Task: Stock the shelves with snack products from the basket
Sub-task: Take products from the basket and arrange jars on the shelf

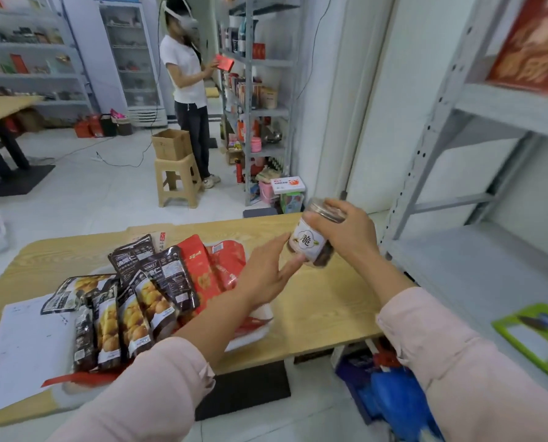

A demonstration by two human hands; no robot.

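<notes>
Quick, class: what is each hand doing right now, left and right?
Left hand: open, straight fingers touching the jar.
Right hand: closed around the jar, holding it.

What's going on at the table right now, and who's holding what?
The person wearing the camera has a jar of snacks lifted above the wooden table. Their right hand grips it around the lid, while the left hand touches its lower end with straight fingers. The snack packets lie piled on the table, not yet shelved. The grey shelf stands just to the right. In the background another person holds a red box at a different shelf.
</notes>
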